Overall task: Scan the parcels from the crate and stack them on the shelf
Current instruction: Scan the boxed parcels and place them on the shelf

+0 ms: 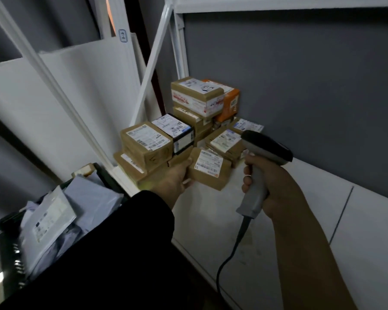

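My left hand [177, 177] grips a small brown cardboard parcel [211, 171] with a white label, low over the white shelf [211, 220] beside the stacked parcels. My right hand [269, 186] holds a grey barcode scanner [262, 157] by its handle, its dark head level with the parcel's right side. Several brown parcels, an orange box [231, 101] and a black-and-white box [177, 133] are piled in the shelf's back left corner. The dark crate [9, 253] at lower left holds grey mailer bags [52, 218].
A grey wall backs the shelf. White shelf posts and a diagonal brace [152, 61] rise left of the pile. The scanner's cable [229, 258] hangs down over the shelf's front edge. The shelf surface stretches bare to the right.
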